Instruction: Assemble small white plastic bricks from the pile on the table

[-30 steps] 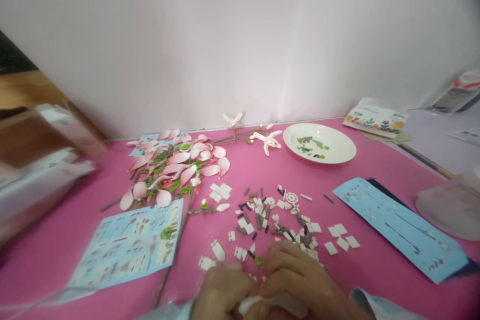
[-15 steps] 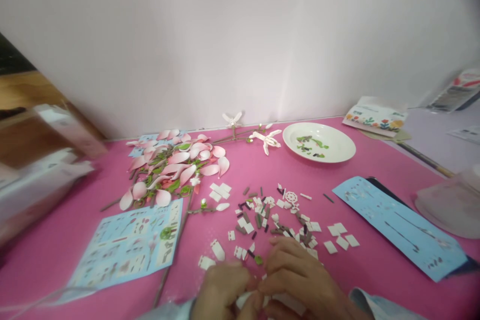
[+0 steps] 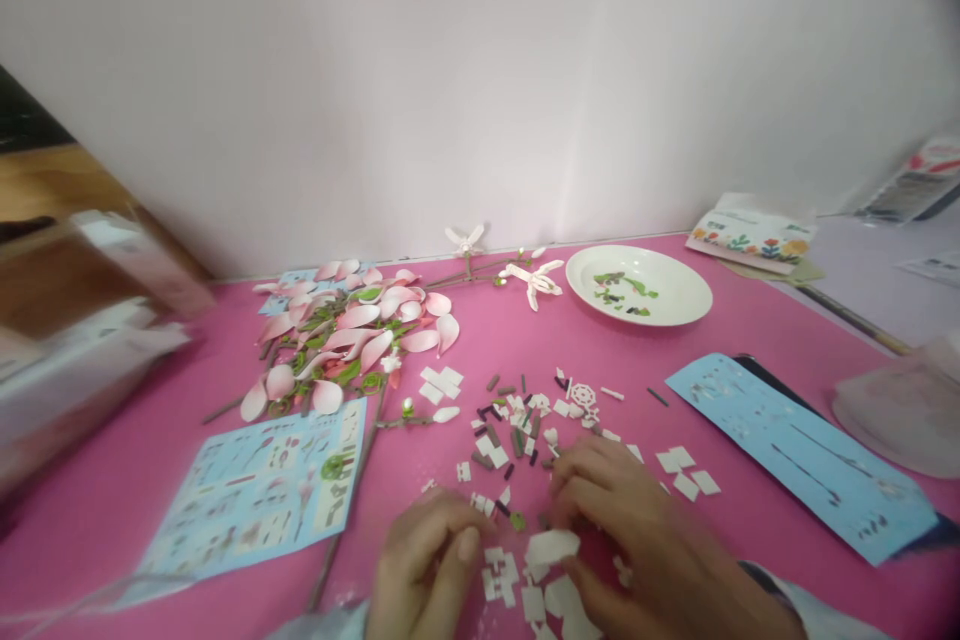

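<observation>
My left hand (image 3: 430,565) rests over the near part of the pink table with its fingers curled and thumb against them; anything between them is hidden. My right hand (image 3: 645,540) reaches over the edge of the loose building pieces, thumb and fingers apart. Beside its thumb lies a curved white piece (image 3: 551,548), seemingly touching the thumb. Between my hands lie small white plates (image 3: 501,575) and a larger white piece (image 3: 574,610). Just beyond my fingers spreads a pile of white, grey-brown and black pieces (image 3: 517,435), with a small green piece (image 3: 517,521).
Pink petals and green parts (image 3: 360,320) are heaped at the left, above a blue instruction sheet (image 3: 247,490). A long brown stem (image 3: 352,500) lies beside it. A white plate (image 3: 690,295) holds green pieces. A blue booklet (image 3: 795,450) lies at right.
My hands were together over a white piece and have moved apart. My right hand has shifted right and forward to the pile, uncovering white pieces between the hands.
</observation>
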A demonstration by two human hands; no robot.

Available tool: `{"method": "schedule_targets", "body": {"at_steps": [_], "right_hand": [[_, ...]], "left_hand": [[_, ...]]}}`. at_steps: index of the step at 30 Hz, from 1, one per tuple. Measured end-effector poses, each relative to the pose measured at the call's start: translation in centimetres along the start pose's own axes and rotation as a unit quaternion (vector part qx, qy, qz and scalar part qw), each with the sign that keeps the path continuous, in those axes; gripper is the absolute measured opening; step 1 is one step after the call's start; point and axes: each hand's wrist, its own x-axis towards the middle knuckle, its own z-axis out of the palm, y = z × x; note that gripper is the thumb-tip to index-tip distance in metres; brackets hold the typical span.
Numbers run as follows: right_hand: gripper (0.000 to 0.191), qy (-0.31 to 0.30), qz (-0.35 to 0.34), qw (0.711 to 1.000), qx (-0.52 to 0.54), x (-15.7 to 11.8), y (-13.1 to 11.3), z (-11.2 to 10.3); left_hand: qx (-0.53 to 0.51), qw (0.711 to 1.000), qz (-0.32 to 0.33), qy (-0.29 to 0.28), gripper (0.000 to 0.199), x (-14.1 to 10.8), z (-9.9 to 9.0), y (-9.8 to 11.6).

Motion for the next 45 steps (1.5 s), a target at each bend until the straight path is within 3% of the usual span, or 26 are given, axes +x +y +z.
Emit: {"method": "schedule_targets", "body": {"at_steps": [6,13,21,30,33,36,40,45], "right_hand": [[0.019,-0.059,0.005,0.996,-0.062,0.0,0.3,-0.5],[0.019,-0.043,0.013,0.995,-0.084,-0.7,1.4,-0.1],[0.017,-0.082,0.048,0.991,-0.097,-0.7,1.7,0.3],[0.016,-0.056,0.046,0.993,-0.093,-1.0,2.0,0.8],[0.013,-0.013,0.020,0.997,-0.078,-1.1,2.4,1.2],[0.014,0.040,-0.001,0.997,-0.061,-1.0,2.6,1.6],[0.015,0.056,-0.012,0.997,-0.056,-0.6,2.5,2.0],[0.016,0.069,-0.040,0.994,-0.069,-0.6,2.5,2.4]], "left_hand": [[-0.036,0.997,-0.034,0.061,0.024,-0.2,0.2,-0.2],[-0.061,0.996,-0.031,0.062,0.028,0.0,0.3,-0.2],[-0.047,0.995,-0.024,0.079,0.028,-0.1,0.1,-0.2],[-0.037,0.994,-0.043,0.094,0.033,-0.2,0.0,-0.8],[-0.038,0.993,-0.051,0.097,0.035,-0.1,0.1,-0.8],[-0.035,0.993,-0.048,0.106,0.036,0.0,0.1,-0.1],[-0.003,0.996,-0.019,0.085,0.034,0.5,-0.9,2.4],[0.127,0.988,-0.022,0.081,0.021,3.8,-3.2,4.6]]}}
